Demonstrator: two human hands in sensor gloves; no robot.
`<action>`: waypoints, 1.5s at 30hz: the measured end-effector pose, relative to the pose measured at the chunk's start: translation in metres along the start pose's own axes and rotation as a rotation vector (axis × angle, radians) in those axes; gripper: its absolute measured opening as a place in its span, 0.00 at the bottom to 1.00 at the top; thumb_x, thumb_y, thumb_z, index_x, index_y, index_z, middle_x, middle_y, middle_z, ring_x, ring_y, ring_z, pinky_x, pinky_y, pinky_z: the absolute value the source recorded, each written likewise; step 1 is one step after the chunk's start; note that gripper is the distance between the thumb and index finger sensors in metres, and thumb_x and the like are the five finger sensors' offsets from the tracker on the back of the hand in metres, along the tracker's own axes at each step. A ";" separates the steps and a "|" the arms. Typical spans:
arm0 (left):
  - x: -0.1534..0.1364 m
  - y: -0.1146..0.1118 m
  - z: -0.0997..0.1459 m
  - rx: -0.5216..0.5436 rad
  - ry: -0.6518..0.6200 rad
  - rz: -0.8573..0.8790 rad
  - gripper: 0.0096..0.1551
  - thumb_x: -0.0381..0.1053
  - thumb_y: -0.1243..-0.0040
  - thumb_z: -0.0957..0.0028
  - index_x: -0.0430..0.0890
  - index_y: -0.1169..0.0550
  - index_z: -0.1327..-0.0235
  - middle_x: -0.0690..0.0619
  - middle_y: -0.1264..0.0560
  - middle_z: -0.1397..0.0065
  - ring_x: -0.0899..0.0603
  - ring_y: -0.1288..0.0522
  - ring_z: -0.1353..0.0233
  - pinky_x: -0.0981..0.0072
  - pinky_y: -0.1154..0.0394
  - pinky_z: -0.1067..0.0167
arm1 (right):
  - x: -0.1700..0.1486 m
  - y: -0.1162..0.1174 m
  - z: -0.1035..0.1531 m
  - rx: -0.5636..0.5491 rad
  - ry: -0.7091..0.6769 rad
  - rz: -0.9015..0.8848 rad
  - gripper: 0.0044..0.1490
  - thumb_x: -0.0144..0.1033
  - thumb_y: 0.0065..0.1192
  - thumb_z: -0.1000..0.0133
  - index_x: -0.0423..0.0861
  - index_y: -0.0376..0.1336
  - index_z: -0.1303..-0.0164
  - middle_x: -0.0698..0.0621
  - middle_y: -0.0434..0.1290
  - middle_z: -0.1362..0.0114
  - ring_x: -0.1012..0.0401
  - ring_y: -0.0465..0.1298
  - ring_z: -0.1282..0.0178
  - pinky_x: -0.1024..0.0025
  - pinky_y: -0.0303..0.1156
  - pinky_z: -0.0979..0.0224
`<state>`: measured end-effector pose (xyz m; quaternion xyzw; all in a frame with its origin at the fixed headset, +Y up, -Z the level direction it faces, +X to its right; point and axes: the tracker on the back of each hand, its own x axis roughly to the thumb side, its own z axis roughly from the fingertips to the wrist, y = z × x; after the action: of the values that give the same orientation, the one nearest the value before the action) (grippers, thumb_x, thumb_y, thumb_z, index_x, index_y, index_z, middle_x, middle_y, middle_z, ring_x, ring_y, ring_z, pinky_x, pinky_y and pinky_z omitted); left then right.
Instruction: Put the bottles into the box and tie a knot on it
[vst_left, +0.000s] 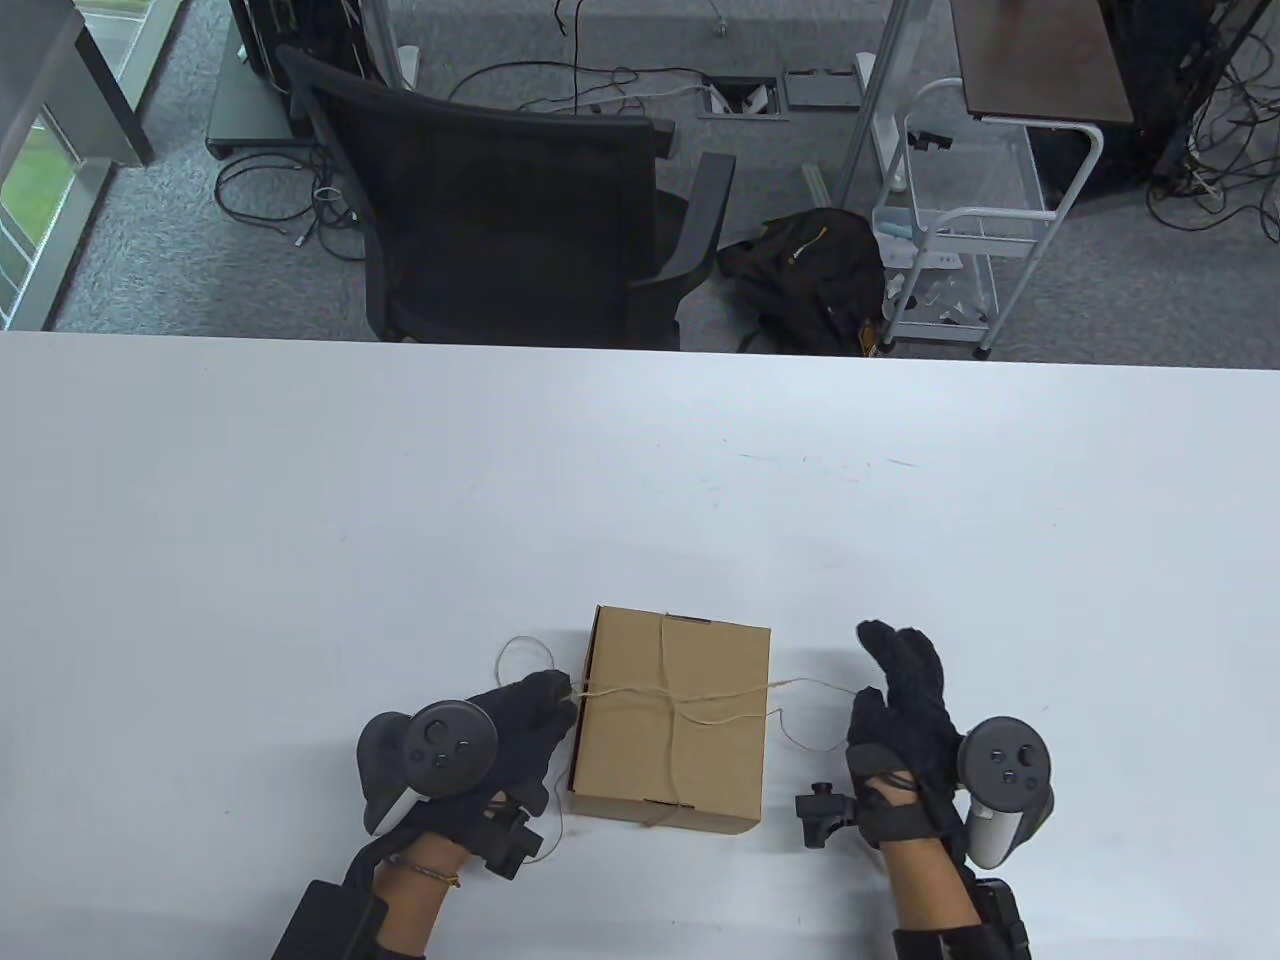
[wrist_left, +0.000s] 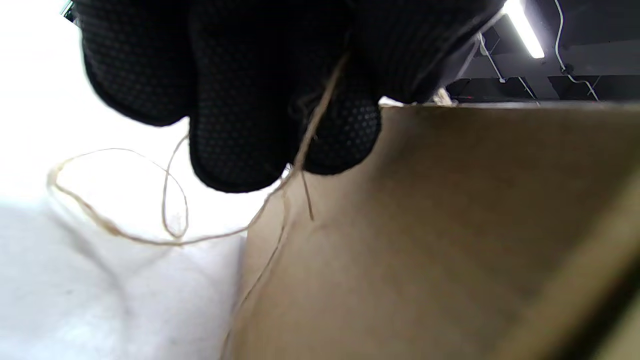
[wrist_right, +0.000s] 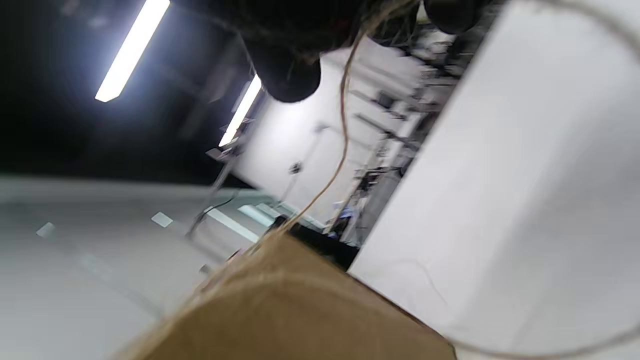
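**A:** Where does the cardboard box (vst_left: 672, 720) sit against the two hands?

**B:** Between them, near the front edge of the white table (vst_left: 300, 500). It is closed, with jute twine (vst_left: 690, 698) crossed over its lid — one run front to back, another side to side. The left hand (vst_left: 520, 722) touches the box's left wall; the right hand (vst_left: 895, 710) stands just beside the right wall, clear of the cardboard.

**A:** Start at the left. What is that hand doing?

**B:** Its gloved fingertips (wrist_left: 345, 130) are bunched together at the box's upper left edge and pinch the twine there. The left wrist view shows the strand running out from between the fingers and down the side of the box. A loose loop of the same twine lies on the table behind the hand.

**A:** And the right?

**B:** The fingers point up and away from the person, mostly straight, the palm turned toward the box. The twine's other end runs off the box's right edge to the thumb side of that hand, drawn fairly straight. The right wrist view is blurred, so whether the thumb pinches the strand or the strand merely crosses it — I cannot tell. A slack tail curves below onto the table.
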<state>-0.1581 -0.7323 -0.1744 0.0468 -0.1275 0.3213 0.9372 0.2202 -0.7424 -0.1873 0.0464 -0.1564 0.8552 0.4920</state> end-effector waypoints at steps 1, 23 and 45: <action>0.000 0.000 0.000 0.002 0.000 0.002 0.25 0.53 0.31 0.48 0.43 0.16 0.41 0.49 0.08 0.53 0.40 0.08 0.51 0.42 0.16 0.47 | 0.013 0.009 0.001 0.051 -0.116 0.040 0.36 0.20 0.57 0.51 0.44 0.66 0.29 0.29 0.47 0.18 0.28 0.45 0.25 0.25 0.42 0.30; -0.002 0.002 0.001 0.011 0.002 0.007 0.25 0.53 0.31 0.48 0.43 0.16 0.41 0.50 0.08 0.54 0.40 0.08 0.51 0.42 0.16 0.47 | -0.037 -0.023 0.007 -0.239 0.386 -0.423 0.28 0.28 0.54 0.47 0.33 0.62 0.37 0.29 0.51 0.23 0.30 0.53 0.28 0.27 0.46 0.30; 0.001 -0.001 0.002 -0.001 -0.021 0.000 0.25 0.53 0.31 0.48 0.43 0.16 0.41 0.50 0.08 0.54 0.40 0.08 0.51 0.42 0.16 0.47 | 0.021 0.036 0.009 0.368 -0.064 0.194 0.50 0.47 0.66 0.45 0.31 0.54 0.21 0.22 0.61 0.25 0.31 0.71 0.35 0.32 0.69 0.37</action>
<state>-0.1568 -0.7329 -0.1716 0.0494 -0.1373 0.3205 0.9359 0.1777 -0.7448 -0.1817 0.1474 -0.0171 0.9107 0.3854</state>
